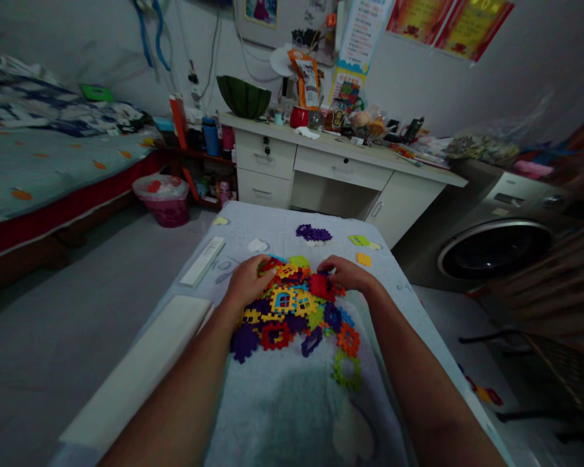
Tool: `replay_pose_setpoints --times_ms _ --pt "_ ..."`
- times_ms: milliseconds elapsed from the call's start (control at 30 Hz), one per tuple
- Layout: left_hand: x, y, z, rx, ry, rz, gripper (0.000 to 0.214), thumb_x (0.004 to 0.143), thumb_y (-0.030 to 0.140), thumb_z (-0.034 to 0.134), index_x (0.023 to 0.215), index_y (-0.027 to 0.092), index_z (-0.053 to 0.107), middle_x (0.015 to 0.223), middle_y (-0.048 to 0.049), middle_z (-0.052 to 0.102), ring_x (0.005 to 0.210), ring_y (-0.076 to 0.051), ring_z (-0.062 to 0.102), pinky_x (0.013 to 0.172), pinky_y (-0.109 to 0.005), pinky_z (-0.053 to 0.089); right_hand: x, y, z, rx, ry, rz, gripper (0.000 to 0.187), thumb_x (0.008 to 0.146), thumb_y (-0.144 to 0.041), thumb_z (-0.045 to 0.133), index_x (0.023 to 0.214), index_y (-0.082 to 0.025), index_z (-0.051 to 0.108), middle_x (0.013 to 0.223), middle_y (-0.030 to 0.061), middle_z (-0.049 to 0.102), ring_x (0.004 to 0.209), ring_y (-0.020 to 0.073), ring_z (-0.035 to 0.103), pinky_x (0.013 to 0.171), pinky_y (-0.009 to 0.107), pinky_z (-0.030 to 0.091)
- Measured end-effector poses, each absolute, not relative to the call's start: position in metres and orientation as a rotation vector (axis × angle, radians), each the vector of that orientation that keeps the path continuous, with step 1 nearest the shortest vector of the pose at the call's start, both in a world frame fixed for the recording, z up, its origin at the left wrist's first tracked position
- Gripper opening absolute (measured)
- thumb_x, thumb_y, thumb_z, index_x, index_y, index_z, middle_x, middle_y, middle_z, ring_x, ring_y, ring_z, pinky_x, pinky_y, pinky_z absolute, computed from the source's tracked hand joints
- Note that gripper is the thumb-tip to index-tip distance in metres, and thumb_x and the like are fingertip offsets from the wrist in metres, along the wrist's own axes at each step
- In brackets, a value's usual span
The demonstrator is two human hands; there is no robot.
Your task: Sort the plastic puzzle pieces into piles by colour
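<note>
A heap of colourful interlocking plastic building pieces [294, 301] lies on the cloth-covered table [282, 415]. My left hand [249, 280] rests against the heap's left side, thumb and fingers apart; its far fingertips are partly hidden. On the opposite side, my right hand [349, 272] has its fingers bent around the edge of a red building piece [321, 286]. Yellow window-shaped pieces [294, 301] lie between the hands. Toward me are a purple piece [244, 342], an orange frame piece [348, 340] and a green frame piece [346, 370].
Beyond the heap lie joined purple pieces [314, 233], a green piece [359, 240] and a yellow piece [363, 259]. Along the left edge are a white narrow box [203, 261] and a long white slab [141, 370]. A white desk [338, 167] and washing machine [486, 227] stand behind.
</note>
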State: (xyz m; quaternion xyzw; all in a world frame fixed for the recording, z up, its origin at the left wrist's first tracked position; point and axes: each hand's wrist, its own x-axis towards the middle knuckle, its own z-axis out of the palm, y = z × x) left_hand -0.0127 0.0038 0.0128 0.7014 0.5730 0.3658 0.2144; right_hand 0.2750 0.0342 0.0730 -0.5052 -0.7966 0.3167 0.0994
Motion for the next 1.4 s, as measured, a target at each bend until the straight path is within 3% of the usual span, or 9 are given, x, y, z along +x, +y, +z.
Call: replay_pose_setpoints --times_ms 167,433,667,767,900,1033,1167,1400 --pt "-0.012 0.004 0.011 1.917 1.604 1.016 0.042 0.082 0.041 0.058 0.117 0.018 0.060 0.121 -0.0102 0.067 0.113 -0.027 0.062 0.099 -0.041 0.047 0.288 0.054 0.070 -1.409 -2.035 1.143 0.017 0.065 -0.018 0.064 0.082 -0.017 0.063 0.069 -0.0040 0.061 0.063 0.0109 0.053 0.061 0.022 0.042" --pt "-0.014 0.006 0.005 1.964 1.601 1.023 0.051 0.084 0.042 0.057 0.128 0.017 0.054 0.132 -0.0131 0.060 0.122 -0.029 0.057 0.105 -0.045 0.044 0.255 0.101 0.056 -1.552 -1.536 0.940 0.014 0.069 -0.014 0.059 0.083 -0.017 0.058 0.064 -0.0035 0.058 0.056 0.0104 0.057 0.051 0.019 0.041" --pt "-0.015 0.005 0.005 1.948 1.624 1.054 0.059 0.084 0.040 0.058 0.137 0.018 0.047 0.137 -0.0140 0.055 0.125 -0.028 0.055 0.105 -0.044 0.044 0.235 0.140 0.033 -1.901 -1.479 0.555 0.016 0.068 -0.012 0.057 0.083 -0.018 0.061 0.068 -0.0008 0.063 0.065 0.0143 0.062 0.059 0.022 0.046" --pt "-0.016 0.006 0.006 2.000 1.586 1.063 0.052 0.084 0.037 0.057 0.133 0.020 0.051 0.137 -0.0128 0.056 0.126 -0.027 0.054 0.106 -0.044 0.043 0.234 0.148 0.026 -1.966 -1.440 0.500 0.016 0.065 -0.009 0.057 0.078 -0.018 0.062 0.066 0.0021 0.064 0.066 0.0170 0.064 0.061 0.024 0.046" --pt "-0.017 0.008 0.004 2.051 1.581 1.023 0.038 0.085 0.038 0.055 0.118 0.021 0.061 0.133 -0.0108 0.059 0.126 -0.028 0.053 0.108 -0.047 0.041 0.231 0.152 0.021 -1.947 -1.357 0.556 0.023 0.064 -0.008 0.057 0.084 -0.017 0.065 0.063 0.0012 0.064 0.063 0.0169 0.064 0.061 0.024 0.046" --pt "-0.017 0.008 0.003 2.058 1.573 1.015 0.037 0.086 0.040 0.055 0.117 0.022 0.062 0.127 -0.0084 0.063 0.120 -0.027 0.058 0.105 -0.044 0.044 0.235 0.152 0.019 -1.809 -1.388 0.585 0.029 0.064 -0.013 0.058 0.092 -0.017 0.066 0.075 0.0015 0.068 0.073 0.0173 0.065 0.069 0.027 0.051" --pt "-0.016 0.007 0.004 2.061 1.580 1.017 0.037 0.086 0.042 0.053 0.116 0.022 0.063 0.125 -0.0079 0.065 0.117 -0.026 0.059 0.103 -0.043 0.045 0.257 0.136 0.023 -1.690 -1.465 0.567 0.026 0.068 -0.019 0.059 0.093 -0.019 0.066 0.088 0.0023 0.069 0.081 0.0174 0.064 0.078 0.031 0.053" --pt "-0.016 0.007 0.007 2.047 1.615 0.959 0.041 0.086 0.044 0.053 0.119 0.021 0.062 0.123 -0.0091 0.066 0.113 -0.026 0.061 0.099 -0.040 0.046 0.316 0.076 0.043 -1.703 -1.829 0.668 0.019 0.074 -0.017 0.063 0.092 -0.016 0.068 0.088 0.0035 0.070 0.077 0.0153 0.063 0.076 0.029 0.050"
